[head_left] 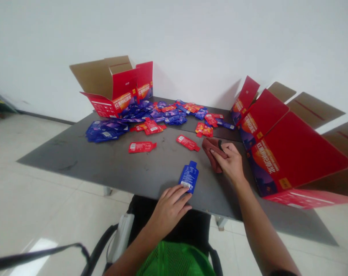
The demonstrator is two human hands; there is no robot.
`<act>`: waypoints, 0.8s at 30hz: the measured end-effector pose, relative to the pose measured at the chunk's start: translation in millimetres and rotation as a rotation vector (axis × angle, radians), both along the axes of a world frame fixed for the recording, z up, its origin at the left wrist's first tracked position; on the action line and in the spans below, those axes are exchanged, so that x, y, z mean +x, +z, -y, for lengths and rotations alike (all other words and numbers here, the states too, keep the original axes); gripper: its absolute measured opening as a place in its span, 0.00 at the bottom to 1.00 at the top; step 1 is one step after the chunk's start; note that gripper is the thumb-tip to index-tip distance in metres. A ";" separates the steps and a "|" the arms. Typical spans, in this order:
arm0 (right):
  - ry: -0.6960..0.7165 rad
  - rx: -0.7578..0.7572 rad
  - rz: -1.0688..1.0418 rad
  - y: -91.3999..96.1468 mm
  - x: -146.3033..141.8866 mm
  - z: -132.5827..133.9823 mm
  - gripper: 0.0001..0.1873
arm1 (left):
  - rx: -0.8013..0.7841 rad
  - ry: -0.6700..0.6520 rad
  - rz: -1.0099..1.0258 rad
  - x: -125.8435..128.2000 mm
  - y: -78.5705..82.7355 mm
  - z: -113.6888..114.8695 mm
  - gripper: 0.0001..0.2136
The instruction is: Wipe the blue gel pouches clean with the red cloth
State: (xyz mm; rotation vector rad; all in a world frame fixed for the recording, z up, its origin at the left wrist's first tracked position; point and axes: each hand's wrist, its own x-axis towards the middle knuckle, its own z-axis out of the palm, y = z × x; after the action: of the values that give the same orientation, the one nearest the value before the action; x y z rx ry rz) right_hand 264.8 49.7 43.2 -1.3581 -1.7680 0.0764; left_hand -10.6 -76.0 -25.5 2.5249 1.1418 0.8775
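Observation:
A blue pouch (189, 176) lies near the front edge of the dark table (104, 161). My left hand (169, 207) rests on the table edge with its fingertips pressed on the pouch's lower end, fingers stretched out. My right hand (230, 163) lies on a dark red cloth (212, 149) to the right of the pouch, its fingers curled over the cloth's edge. Two red pouches (142, 146) lie loose in the middle of the table; the second red pouch (187, 142) is just left of the cloth.
Heaps of blue pouches (106, 130) and mixed red and blue ones (174, 113) cover the far half. An open red carton (116, 90) stands at the back left. A large red carton (283, 153) lies open on its side at the right edge.

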 end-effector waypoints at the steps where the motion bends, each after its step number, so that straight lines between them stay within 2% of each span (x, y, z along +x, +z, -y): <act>1: 0.065 -0.011 0.036 5.4 -11.0 8.5 0.17 | 0.008 -0.001 0.001 -0.8 -1.6 -0.6 0.16; 4: 0.311 -0.145 0.278 8.4 -46.2 34.9 0.15 | 0.026 -0.002 -0.020 -2.7 -7.6 -1.7 0.19; 7: 0.459 -0.249 0.535 -6.1 -69.1 43.5 0.16 | 0.027 -0.006 -0.061 -3.8 -11.8 -2.7 0.19; 9: 0.428 -0.269 0.601 -16.3 -70.3 31.3 0.18 | 0.031 -0.015 -0.081 -4.4 -12.3 -3.7 0.19; 11: 0.328 -0.275 0.618 -19.5 -62.1 9.2 0.19 | 0.035 -0.025 -0.087 -4.9 -11.7 -4.7 0.18; 14: 0.197 -0.258 0.626 -9.1 -48.0 -16.1 0.20 | 0.024 -0.021 -0.069 -5.2 -11.6 -5.4 0.16; 16: 0.163 -0.233 0.601 0.8 -47.4 -12.1 0.20 | 0.012 -0.012 -0.053 -5.1 -12.9 -5.2 0.16; 18: 0.213 -0.221 0.560 4.9 -54.7 8.4 0.20 | 0.011 -0.007 -0.042 -4.8 -15.1 -4.8 0.15; 21: 0.456 -0.278 0.541 -4.8 -66.8 40.9 0.19 | 0.021 0.004 -0.037 -4.6 -17.1 -4.4 0.15; 23: 0.519 -0.317 0.536 -16.3 -66.2 43.0 0.19 | 0.023 0.005 -0.034 -4.8 -16.4 -4.4 0.15; 24: 0.487 -0.328 0.537 -20.9 -62.5 36.7 0.19 | 0.020 0.000 -0.033 -5.1 -15.5 -4.5 0.15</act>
State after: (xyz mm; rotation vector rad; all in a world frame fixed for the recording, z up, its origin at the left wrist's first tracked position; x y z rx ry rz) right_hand 202.3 13.1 22.3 -1.2054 -2.6104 0.3009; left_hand -15.7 -71.5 -40.9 2.5643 1.1493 0.8541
